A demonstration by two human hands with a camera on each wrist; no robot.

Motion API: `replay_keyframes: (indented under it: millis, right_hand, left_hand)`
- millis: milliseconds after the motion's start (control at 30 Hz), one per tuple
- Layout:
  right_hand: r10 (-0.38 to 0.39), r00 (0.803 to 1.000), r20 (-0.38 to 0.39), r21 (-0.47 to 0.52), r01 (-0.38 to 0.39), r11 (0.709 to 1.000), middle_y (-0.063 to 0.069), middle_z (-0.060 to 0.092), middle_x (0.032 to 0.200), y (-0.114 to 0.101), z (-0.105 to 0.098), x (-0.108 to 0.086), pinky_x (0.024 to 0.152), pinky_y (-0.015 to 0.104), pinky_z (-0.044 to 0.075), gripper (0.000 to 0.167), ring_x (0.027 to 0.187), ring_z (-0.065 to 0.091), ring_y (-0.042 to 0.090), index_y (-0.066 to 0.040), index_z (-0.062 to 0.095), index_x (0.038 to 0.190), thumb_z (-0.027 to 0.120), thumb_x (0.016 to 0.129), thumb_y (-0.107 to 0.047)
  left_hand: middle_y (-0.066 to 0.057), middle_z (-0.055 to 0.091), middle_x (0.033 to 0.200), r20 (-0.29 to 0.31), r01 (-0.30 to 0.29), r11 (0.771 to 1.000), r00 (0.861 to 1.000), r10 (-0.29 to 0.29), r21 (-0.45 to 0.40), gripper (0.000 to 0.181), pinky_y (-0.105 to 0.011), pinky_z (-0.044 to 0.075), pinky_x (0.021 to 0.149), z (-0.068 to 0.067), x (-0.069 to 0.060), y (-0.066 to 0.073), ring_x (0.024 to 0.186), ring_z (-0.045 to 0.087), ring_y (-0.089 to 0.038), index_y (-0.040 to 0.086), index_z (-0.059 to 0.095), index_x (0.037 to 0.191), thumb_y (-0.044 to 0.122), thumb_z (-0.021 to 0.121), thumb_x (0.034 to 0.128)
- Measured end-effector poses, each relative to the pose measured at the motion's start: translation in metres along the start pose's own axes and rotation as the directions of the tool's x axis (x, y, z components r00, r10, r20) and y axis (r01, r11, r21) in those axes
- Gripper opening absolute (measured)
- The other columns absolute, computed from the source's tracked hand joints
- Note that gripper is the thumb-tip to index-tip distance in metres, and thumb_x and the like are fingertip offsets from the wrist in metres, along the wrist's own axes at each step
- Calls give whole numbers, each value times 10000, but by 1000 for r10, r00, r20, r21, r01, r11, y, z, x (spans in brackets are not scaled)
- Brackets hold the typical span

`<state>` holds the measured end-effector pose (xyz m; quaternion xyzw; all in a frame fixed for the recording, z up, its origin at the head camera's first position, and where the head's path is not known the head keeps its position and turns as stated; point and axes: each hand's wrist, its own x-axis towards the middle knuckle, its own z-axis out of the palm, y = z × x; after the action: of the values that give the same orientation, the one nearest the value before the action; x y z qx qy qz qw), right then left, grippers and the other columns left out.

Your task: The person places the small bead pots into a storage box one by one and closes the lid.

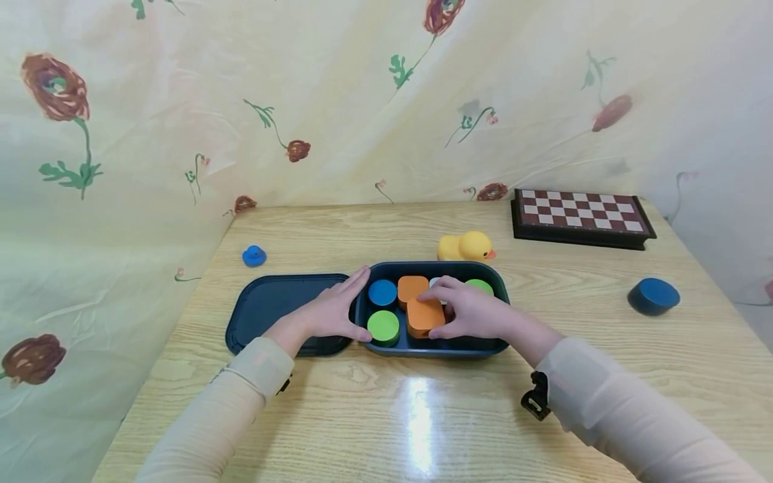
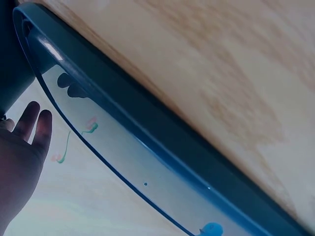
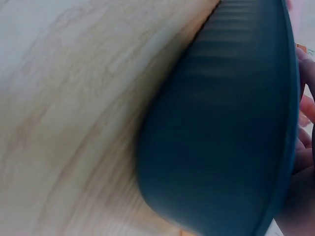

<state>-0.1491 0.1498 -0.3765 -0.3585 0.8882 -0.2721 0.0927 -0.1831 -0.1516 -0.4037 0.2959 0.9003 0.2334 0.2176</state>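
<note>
One orange block (image 1: 425,318) is being pinched by your right hand (image 1: 477,314), your spread left hand (image 1: 332,312) touching the left end of the crosswise box (image 1: 431,352).

The deep oblong container (image 1: 417,352) is dark navy, like the flat oblong lid (image 1: 272,308); two rounded-square blocks (image 1: 425,316) are plain orange, one round block (image 1: 383,327) lime green, another round block (image 1: 382,293) blue. The large toy duck (image 1: 455,248) is yellow, the chequered board (image 1: 582,210) maroon and white, the cream cloth (image 1: 338,87) red-brown flowered.

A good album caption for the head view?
A person's right grip pinches an orange block at a dark box whose end the left grip touches.
</note>
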Motion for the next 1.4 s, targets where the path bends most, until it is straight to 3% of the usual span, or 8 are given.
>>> replay_keyframes:
  millis: [233,467,667,1400]
  right_hand:
    - [-42,999,-26,-11,42,999,-8,451,1100,1,13,4,680,220,438,508,816,466,109,-134,615,1199,770,772,-361]
    - [14,1000,13,-60,-13,998,-13,474,1103,-3,20,5,726,232,451,514,850,478,105,-145,622,1209,772,769,-362]
    - [2,999,34,-130,3,991,51,497,1136,-5,26,6,789,269,480,503,875,521,128,-118,621,1214,773,778,-317]
    - [-8,1000,27,-87,10,996,51,486,1173,-1,25,5,753,243,465,487,873,504,122,-121,616,1223,738,809,-346]
  left_hand:
    - [90,-135,1550,0,-2,1000,1000,2,3,1163,-578,104,1077,0,0,0,1408,58,-335,232,-99,1502,585,704,738]
    - [91,-136,1550,-1,4,1000,1000,-4,7,1164,-594,103,1070,0,-1,0,1408,57,-339,237,-103,1501,586,703,737]
    - [96,-137,1549,1,3,1000,1000,-3,-4,1160,-594,98,1071,0,-1,1,1408,52,-341,244,-104,1500,575,708,740]
    - [94,-136,1549,3,13,1000,1000,-13,10,1165,-583,93,1077,0,0,1,1410,45,-330,245,-103,1500,594,701,734]
